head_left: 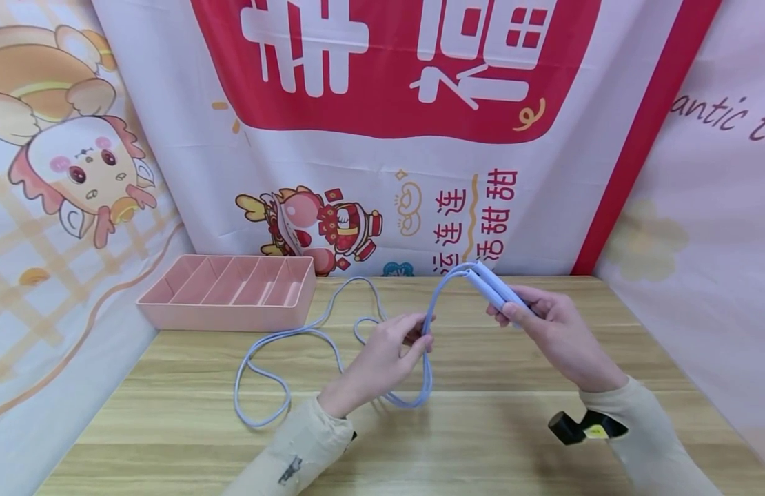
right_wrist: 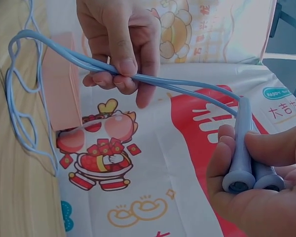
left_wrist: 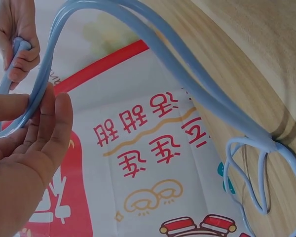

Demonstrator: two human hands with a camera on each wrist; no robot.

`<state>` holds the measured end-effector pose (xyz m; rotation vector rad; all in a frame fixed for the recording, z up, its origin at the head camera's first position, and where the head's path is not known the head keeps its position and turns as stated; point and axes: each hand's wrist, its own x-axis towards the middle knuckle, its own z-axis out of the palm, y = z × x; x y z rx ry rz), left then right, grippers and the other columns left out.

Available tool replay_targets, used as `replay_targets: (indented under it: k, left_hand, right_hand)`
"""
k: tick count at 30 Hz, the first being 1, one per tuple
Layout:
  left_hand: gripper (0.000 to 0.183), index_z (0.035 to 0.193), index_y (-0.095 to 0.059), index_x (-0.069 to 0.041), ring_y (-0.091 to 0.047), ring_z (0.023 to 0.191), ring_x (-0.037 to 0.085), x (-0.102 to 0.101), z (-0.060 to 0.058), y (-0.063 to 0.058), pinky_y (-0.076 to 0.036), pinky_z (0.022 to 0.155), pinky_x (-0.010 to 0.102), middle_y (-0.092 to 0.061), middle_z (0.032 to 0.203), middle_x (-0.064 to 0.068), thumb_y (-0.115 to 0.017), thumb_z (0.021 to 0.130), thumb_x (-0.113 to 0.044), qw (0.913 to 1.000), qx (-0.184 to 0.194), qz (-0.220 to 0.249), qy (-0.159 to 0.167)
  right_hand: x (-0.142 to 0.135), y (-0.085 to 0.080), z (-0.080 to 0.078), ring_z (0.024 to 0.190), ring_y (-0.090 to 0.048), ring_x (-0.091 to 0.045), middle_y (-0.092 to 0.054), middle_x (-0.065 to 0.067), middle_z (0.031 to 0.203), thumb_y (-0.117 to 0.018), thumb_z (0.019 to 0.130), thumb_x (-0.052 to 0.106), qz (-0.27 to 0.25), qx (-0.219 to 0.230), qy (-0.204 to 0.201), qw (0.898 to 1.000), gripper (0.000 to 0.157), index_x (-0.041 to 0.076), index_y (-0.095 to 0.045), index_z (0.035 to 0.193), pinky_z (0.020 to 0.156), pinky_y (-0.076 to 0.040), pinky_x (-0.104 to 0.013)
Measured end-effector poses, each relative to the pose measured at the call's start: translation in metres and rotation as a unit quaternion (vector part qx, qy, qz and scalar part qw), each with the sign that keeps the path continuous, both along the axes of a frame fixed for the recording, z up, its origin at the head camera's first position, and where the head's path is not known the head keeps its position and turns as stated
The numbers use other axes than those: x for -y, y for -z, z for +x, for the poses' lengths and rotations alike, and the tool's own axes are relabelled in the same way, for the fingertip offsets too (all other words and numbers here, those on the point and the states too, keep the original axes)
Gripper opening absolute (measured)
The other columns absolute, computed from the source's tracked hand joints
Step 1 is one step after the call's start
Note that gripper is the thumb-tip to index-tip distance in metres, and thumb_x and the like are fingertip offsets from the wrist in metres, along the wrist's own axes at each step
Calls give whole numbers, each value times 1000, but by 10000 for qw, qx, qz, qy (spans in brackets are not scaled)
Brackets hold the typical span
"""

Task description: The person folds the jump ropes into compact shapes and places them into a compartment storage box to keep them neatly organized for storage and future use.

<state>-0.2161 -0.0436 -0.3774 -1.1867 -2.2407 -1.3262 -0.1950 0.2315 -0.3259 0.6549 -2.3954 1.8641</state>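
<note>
A light blue jump rope (head_left: 428, 386) has its two handles (head_left: 495, 290) side by side in my right hand (head_left: 559, 337), gripped between thumb and fingers. In the right wrist view the flared ends of the handles (right_wrist: 238, 182) face the camera. My left hand (head_left: 382, 355) pinches the doubled cord (left_wrist: 39, 84) a short way from the handles, thumb on one side and fingers on the other. From there the cord sags to the wooden table, where the rest lies in loose loops (head_left: 261, 339) to the left.
A pink divided box (head_left: 227, 317) stands at the table's back left, with the cord passing close to its right corner. The wooden table (head_left: 482, 441) meets printed cloth (head_left: 370, 158) at the back and both sides. A black wrist device (head_left: 584, 428) sits on the right sleeve.
</note>
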Motion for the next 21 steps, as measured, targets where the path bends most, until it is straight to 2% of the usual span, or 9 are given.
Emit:
replay_targets:
  k: [9,14,21]
  left_hand:
    - [4,100,-64,-4,-62,73,7,0,-2,2,-53,67,20,-62,84,-1,-61,98,-7,9997,204,-127,12]
    - [4,97,-65,-4,-62,71,5,-1,-1,2,-53,66,20,-62,81,-3,-61,98,-5,9994,325,-86,-18]
    - [11,100,-67,-2,-66,68,13,-3,1,3,-55,63,23,-66,80,3,-56,100,-4,9959,873,95,198]
  right_hand:
    - [1,0,-2,99,-58,-27,-64,-19,109,-57,102,24,-96,73,284,9995,37,-3,-58,128,87,-50,-31]
    - [1,0,-1,102,-58,-28,-64,-18,113,-58,101,29,-119,119,517,9985,41,3,-56,132,89,-50,-31]
    - [1,1,-1,104,-56,-30,-62,-19,115,-57,101,26,-166,61,550,9983,42,1,-53,136,91,-48,-29]
